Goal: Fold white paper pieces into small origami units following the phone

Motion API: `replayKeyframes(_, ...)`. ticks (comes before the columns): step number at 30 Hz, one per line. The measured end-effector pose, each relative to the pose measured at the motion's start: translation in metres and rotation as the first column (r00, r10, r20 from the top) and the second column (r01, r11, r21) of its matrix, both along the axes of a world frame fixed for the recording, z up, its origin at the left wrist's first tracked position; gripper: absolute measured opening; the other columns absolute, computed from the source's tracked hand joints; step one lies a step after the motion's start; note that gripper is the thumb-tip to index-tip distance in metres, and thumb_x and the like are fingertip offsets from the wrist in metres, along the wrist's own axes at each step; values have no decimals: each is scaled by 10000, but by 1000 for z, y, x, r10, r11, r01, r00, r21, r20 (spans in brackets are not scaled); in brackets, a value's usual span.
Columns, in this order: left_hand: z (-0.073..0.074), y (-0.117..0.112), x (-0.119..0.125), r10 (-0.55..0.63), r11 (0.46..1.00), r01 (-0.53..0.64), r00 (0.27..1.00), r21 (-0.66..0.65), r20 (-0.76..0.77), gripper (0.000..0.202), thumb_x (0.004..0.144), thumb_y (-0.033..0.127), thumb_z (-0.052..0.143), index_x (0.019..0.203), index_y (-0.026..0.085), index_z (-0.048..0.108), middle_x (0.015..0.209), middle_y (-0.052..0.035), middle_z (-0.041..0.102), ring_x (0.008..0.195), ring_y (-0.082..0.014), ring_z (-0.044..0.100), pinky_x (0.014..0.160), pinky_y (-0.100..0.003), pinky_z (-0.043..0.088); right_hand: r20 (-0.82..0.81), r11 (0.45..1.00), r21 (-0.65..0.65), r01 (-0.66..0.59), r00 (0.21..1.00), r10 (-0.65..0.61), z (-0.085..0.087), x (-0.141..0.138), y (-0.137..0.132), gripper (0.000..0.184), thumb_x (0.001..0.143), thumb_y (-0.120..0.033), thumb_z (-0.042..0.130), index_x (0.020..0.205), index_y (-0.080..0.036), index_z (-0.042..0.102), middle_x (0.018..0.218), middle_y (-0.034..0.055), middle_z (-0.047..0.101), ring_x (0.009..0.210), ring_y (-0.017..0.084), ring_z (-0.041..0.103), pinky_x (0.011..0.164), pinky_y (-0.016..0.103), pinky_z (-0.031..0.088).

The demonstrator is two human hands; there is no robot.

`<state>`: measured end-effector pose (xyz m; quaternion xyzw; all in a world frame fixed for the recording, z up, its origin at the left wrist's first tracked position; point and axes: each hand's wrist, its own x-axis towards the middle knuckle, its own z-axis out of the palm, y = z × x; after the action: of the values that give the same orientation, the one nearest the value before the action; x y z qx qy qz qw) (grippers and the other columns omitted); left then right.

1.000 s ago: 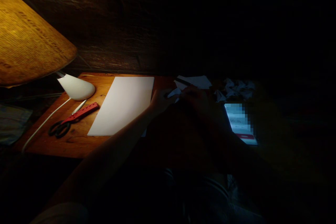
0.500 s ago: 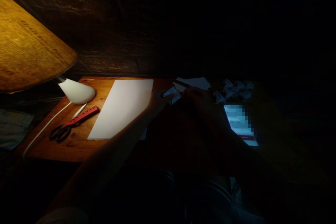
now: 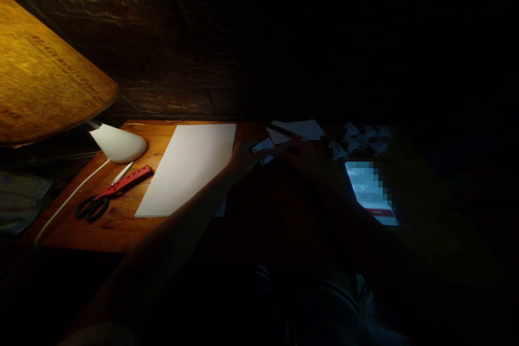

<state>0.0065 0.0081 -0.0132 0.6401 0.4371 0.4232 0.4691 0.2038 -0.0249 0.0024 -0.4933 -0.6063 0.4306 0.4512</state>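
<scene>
left hand [image 3: 243, 158] | touching small paper piece [image 3: 263, 145] | right hand [image 3: 302, 154] adjacent

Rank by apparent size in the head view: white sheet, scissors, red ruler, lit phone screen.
1. white sheet
2. lit phone screen
3. scissors and red ruler: alike in length, overlapping, not ranked.

Head view, downward (near table [image 3: 121, 227])
</scene>
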Motion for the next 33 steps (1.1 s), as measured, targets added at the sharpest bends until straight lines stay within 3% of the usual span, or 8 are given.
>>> replayKeyframes(10,-3,2,0,-31,999,31,1000,8,-4,300,747,439,777,745,144,727,625,12,620,565,-108,517,515,-213,354,3,997,81,8,1000,-8,-15,-1,6,190,803,-409,747,771,-222,768,768,24,749,730,196,657,681,320,519)
replayKeyframes(18,1,1,0,-9,997,12,999,75,-43,342,764,469,795,680,149,711,584,24,584,544,-95,485,493,-212,309,44,967,249,52,997,-65,-2,-2,-1,144,832,-354,725,776,-223,740,826,38,762,801,210,682,744,340,546)
replayKeyframes(26,3,-4,1,14,1000,-13,994,-17,109,311,681,430,881,705,155,737,631,13,638,574,-102,522,516,-213,367,125,949,306,73,985,-116,5,-7,-10,95,836,-314,749,810,-224,763,808,32,767,772,203,687,696,320,540)
replayKeyframes(33,7,-7,1,-14,999,18,991,-29,130,340,685,463,877,726,153,743,646,10,645,599,-109,551,537,-213,400,66,954,296,42,996,-65,3,-8,-11,113,831,-330,758,789,-226,756,793,24,749,769,200,680,729,333,543)
